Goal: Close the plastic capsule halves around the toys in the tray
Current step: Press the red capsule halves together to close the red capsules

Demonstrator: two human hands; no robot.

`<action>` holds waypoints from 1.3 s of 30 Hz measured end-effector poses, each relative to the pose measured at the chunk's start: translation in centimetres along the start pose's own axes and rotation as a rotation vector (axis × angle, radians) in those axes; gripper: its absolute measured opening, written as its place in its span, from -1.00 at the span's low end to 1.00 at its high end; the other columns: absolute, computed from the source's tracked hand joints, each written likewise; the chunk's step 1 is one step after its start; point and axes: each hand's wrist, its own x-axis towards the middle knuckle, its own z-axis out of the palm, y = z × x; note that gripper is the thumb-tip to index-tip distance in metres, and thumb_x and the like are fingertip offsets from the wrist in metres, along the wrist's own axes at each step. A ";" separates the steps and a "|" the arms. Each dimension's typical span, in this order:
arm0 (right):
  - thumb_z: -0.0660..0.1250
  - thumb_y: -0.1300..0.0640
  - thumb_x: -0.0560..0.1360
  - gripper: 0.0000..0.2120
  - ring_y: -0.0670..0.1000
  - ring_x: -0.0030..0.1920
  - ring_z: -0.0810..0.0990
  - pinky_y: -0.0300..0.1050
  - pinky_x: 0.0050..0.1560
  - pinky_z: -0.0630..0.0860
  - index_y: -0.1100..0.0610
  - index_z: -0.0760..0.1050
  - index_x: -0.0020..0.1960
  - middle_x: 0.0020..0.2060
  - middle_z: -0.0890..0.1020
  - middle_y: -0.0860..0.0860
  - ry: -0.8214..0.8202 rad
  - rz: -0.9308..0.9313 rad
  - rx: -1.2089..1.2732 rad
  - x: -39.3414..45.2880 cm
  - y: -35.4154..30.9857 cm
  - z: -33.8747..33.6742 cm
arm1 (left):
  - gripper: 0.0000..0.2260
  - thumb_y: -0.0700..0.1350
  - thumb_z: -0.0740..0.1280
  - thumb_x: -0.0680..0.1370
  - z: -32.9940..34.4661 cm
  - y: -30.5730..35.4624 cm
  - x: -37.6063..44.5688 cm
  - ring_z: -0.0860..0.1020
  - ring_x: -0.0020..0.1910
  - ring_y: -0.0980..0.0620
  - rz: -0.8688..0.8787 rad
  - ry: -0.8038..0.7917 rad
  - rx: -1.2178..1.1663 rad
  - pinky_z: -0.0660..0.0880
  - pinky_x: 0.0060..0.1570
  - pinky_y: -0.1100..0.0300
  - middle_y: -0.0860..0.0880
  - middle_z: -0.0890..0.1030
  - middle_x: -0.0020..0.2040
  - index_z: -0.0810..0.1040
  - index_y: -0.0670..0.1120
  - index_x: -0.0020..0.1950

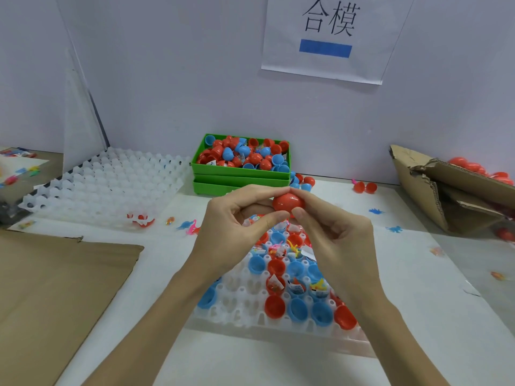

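Both forearms reach up from the bottom edge and meet above the tray. Left hand [237, 218] and right hand [334, 232] pinch one red capsule [288, 202] between them, each with forefinger over the top and thumb beneath, the remaining fingers curled behind. Held in the air above the far end of the white tray [245, 302], the capsule lies with its long axis roughly level, running left to right from one hand to the other. Whether its halves are fully seated cannot be told.

Below the hands, the tray's pockets hold open red and blue capsule halves [274, 306], some with small toys [320, 286] in them. Beyond, on the bench [418, 302], a green bin [239, 171] is heaped with loose halves. An empty white tray [106, 185] lies to the left, flat cardboard [55, 288] nearer left, and a torn cardboard box [446, 190] to the right. A paper sign [328, 37] hangs on the wall.
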 end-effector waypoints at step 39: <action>0.37 0.18 0.59 -0.75 -0.12 0.02 0.73 -0.21 0.05 0.65 0.10 0.62 0.26 0.06 0.73 -0.07 0.034 0.123 0.074 0.3 0.1 0.1 | -0.69 -0.17 0.55 0.47 1.4 0.3 -0.2 0.73 0.07 0.08 -0.165 0.129 -0.204 0.64 0.02 0.28 0.08 0.75 0.05 0.65 -0.06 0.21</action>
